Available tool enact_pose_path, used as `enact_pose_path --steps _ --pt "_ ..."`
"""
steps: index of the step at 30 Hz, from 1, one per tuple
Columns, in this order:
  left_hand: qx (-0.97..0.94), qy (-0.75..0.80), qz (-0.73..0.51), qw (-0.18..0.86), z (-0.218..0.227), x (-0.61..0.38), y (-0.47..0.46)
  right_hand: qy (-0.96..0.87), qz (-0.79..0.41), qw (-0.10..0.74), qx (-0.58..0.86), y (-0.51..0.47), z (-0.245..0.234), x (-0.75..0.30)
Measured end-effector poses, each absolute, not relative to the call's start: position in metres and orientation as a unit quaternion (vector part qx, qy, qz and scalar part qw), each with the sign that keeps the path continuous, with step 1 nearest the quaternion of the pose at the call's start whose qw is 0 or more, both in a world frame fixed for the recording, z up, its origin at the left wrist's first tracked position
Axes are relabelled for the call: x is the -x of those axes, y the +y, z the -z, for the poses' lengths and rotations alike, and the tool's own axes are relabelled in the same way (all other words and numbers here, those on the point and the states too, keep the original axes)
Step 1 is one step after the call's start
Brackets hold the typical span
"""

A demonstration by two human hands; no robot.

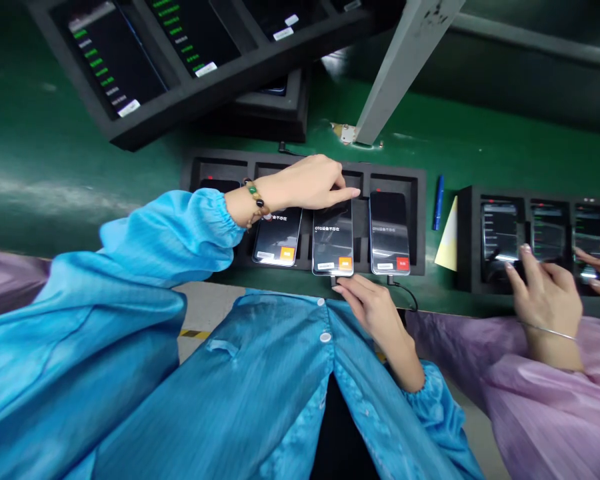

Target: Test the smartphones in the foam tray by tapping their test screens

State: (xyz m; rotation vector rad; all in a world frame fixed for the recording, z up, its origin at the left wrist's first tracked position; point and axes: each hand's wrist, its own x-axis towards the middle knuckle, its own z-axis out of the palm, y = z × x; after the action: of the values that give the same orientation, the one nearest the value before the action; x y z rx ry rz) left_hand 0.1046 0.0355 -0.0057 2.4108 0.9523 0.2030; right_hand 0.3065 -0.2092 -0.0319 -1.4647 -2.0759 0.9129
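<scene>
A smartphone (333, 237) with an orange button on its lit screen lies in the middle of a black foam tray (419, 227). My left hand (317, 181) reaches over the tray, its bent fingers gripping the phone's top end; some fingertips are hidden. At the bottom edge, my right hand (375, 303) pinches a black cable plug (335, 281) against the phone's port. To the right, another smartphone (390, 233) shows a red button and has a cable (405, 288) at its lower end. Left of the middle one is a third smartphone (279, 237), partly under my left wrist.
A foam tray (240, 67) of phones with green text overhangs the back left, above more stacked trays (280, 110). A grey metal post (400, 60) rises behind. Rightward are a blue pen (439, 203), yellow paper (449, 240) and another tray (467, 247) with a co-worker's hands (550, 300).
</scene>
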Motion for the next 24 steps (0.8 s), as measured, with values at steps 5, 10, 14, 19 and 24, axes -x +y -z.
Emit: enact_pose_path --steps 5,10,14,19,24 --pt "-0.901 0.354 -0.049 0.245 0.001 -0.107 0.029 -0.730 -0.319 0.235 0.557 -0.218 0.034 -0.302" --pt "-0.901 0.361 -0.040 0.238 0.000 -0.109 0.023 -0.721 -0.297 0.256 0.572 -0.220 0.036 -0.294" --pt "-0.902 0.354 -0.047 0.242 -0.005 -0.099 0.035 -0.720 -0.281 0.258 0.580 -0.221 0.032 -0.294" --pt "-0.883 0.460 -0.039 0.087 -0.007 -0.067 0.068 -0.706 -0.216 0.296 0.606 -0.230 0.016 -0.299" --pt "-0.876 0.477 -0.016 0.074 0.019 -0.054 0.089 -0.713 -0.173 0.348 0.584 -0.231 0.010 -0.301"
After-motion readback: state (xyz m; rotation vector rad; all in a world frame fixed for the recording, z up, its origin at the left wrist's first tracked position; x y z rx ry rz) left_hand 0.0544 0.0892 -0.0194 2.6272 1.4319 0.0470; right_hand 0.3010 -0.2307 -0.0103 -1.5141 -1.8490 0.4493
